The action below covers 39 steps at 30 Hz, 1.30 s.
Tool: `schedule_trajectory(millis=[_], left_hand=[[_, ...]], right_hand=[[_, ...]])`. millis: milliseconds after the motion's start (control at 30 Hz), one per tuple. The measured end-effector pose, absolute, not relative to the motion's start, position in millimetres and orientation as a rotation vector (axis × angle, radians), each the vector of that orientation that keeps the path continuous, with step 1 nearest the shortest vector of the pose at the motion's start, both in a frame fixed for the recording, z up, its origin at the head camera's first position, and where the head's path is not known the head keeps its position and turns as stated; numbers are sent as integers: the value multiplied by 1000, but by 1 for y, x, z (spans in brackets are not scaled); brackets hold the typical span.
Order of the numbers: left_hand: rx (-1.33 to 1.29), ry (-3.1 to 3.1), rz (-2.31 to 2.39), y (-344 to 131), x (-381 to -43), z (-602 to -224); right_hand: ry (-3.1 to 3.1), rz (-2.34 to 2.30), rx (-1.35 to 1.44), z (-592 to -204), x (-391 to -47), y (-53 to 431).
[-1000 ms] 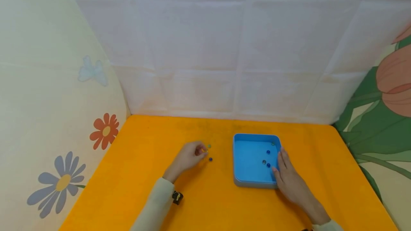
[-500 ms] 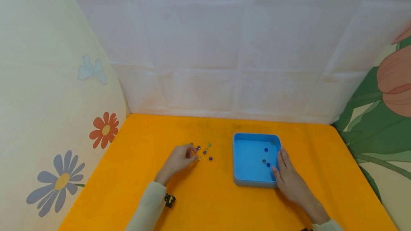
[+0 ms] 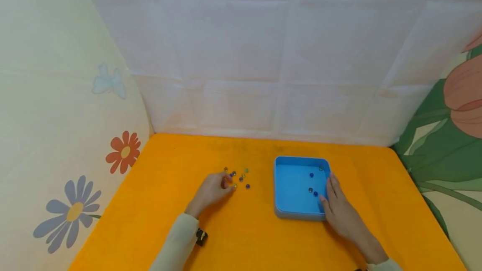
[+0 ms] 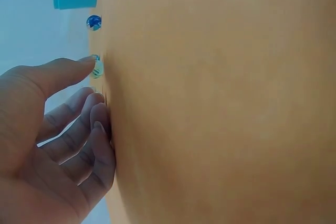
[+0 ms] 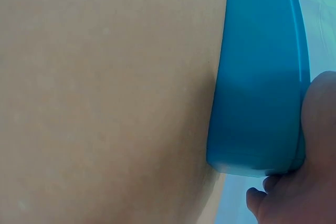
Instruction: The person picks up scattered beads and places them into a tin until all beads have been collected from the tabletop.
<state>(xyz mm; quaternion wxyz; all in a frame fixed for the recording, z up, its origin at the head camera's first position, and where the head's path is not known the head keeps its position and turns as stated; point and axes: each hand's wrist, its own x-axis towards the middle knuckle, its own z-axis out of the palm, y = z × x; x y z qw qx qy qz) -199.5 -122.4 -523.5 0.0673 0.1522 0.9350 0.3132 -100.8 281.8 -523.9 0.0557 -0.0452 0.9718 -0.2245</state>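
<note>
In the head view my left hand [image 3: 211,190] is over the orange tabletop, beside a loose group of small glass marbles [image 3: 241,179]. Its thumb reaches a yellowish clear marble [image 4: 97,67], while the other fingers bend loosely with a gap between them and the thumb. A blue marble [image 3: 247,186] lies a little to the right. My right hand [image 3: 342,212] holds the right wall of a shallow blue square box [image 3: 290,189], its thumb over the rim and its fingers along the outside. Several marbles, among them a dark blue one [image 3: 315,194], lie inside the box.
The orange cloth [image 3: 241,237] covers the whole table. A white sheet [image 3: 218,53] hangs behind it. Floral cloths stand at both sides, with a red flower [image 3: 125,152] on the left one. A dark wrist device [image 3: 201,237] sits at the left cuff.
My left hand has drawn back leftward from the right part of the marble group, uncovering several marbles. One blue marble in the box has rolled slightly. My right hand has stayed put.
</note>
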Motion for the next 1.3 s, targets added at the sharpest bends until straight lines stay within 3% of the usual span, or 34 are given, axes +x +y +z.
schedule_trajectory(millis=[1300], left_hand=[[381, 2782, 861, -113, -204, -518]], right_hand=[[2949, -665, -120, -523, -100, 282]])
